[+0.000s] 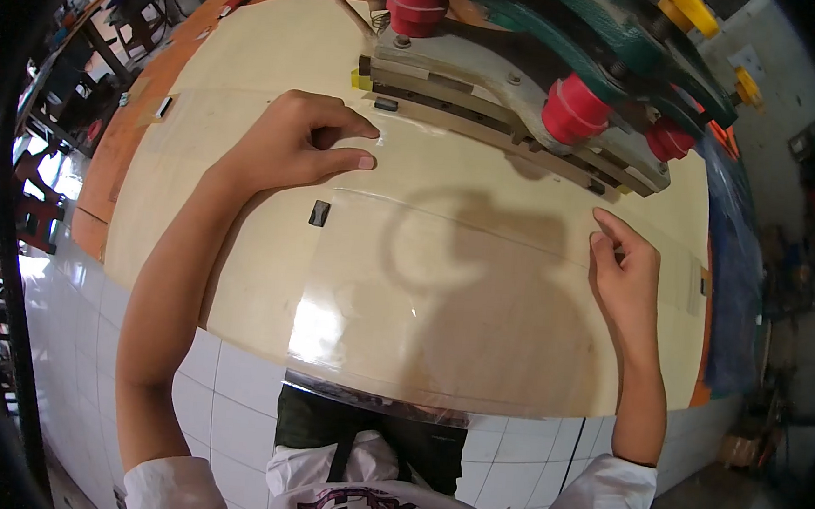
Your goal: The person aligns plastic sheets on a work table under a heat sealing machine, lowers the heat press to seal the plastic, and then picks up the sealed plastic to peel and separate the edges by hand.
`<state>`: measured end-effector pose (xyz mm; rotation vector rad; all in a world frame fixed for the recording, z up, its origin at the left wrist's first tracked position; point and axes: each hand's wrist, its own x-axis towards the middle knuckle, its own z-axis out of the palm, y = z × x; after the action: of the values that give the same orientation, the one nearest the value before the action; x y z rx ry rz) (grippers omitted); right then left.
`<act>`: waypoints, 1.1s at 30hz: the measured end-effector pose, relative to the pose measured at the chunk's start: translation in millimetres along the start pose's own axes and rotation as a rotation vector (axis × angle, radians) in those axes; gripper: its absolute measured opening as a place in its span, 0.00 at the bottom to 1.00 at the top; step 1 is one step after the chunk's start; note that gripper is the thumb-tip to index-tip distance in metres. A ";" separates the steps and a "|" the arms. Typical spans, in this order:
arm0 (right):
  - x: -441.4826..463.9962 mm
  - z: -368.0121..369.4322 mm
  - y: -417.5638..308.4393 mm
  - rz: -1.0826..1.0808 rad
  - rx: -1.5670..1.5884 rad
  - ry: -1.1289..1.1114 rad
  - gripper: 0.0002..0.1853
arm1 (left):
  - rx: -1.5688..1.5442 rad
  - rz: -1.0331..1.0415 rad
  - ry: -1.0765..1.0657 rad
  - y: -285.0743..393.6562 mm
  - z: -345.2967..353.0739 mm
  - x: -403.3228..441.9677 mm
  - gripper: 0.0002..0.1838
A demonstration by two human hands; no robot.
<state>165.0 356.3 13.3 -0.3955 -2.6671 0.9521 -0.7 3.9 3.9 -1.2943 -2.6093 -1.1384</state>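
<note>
A clear plastic sheet (pixel 441 313) lies on the cream tabletop (pixel 247 282), its near edge hanging past the table's front. My left hand (pixel 312 141) is over the table beyond the sheet's far left corner, thumb and index finger apart with nothing between them. At the right edge of the sheet is my right hand (pixel 622 254), its fingers curled with a small gap between index finger and thumb; nothing shows in it. A small dark block (pixel 319 214) sits left of the sheet. Another dark block (pixel 386 104) lies by the machine's bar.
A green machine (pixel 570 31) with red knobs and a long metal bar (pixel 518 121) stands over the table's far side. Blue plastic (pixel 735 275) hangs along the right edge. Stools (pixel 142 24) stand on the far left, beyond the table.
</note>
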 end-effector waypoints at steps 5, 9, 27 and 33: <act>1.4 1.1 6.1 0.000 0.014 0.004 0.16 | -0.021 -0.010 -0.007 -1.9 0.5 0.1 0.17; 0.6 -0.1 1.2 -0.018 -0.025 -0.001 0.16 | 0.016 0.038 0.000 -2.3 -0.4 0.5 0.17; 0.1 2.6 3.7 0.069 0.077 -0.025 0.17 | -0.011 0.044 0.016 -9.6 1.3 -1.2 0.18; 0.4 2.3 5.4 0.054 0.091 -0.026 0.14 | 0.028 0.056 0.012 -9.5 1.2 -0.6 0.18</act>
<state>164.7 359.1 8.2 -0.4400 -2.6364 1.0967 -6.5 0.5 -2.9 -1.3419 -2.5534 -1.0944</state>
